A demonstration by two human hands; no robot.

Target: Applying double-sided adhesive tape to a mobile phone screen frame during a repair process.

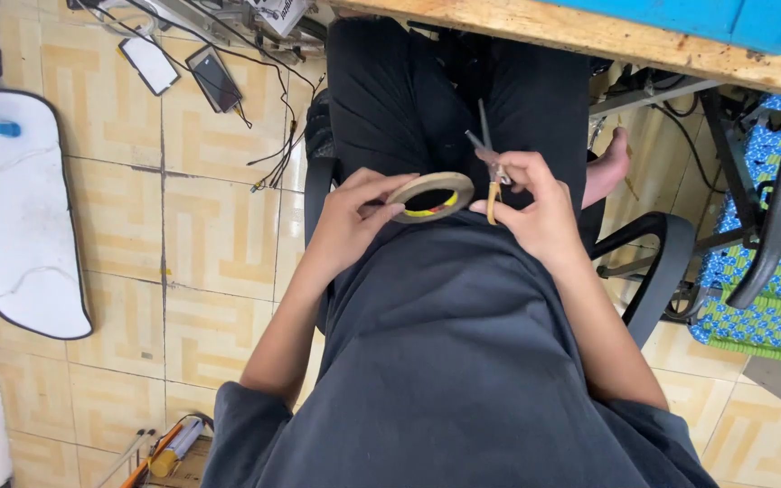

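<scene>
Beige patterned floor tiles surround the lap where the left hand (350, 217) pinches a flat-lying cardboard tape ring (430, 194), while the right hand (535, 208) grips small scissors (490, 167), blades pointing toward the wooden worktop (589, 36) edge.

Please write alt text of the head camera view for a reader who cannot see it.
A seated person holds a tape roll in the left hand and small scissors in the right hand, over the lap. Two phones lie on the tiled floor.
</scene>
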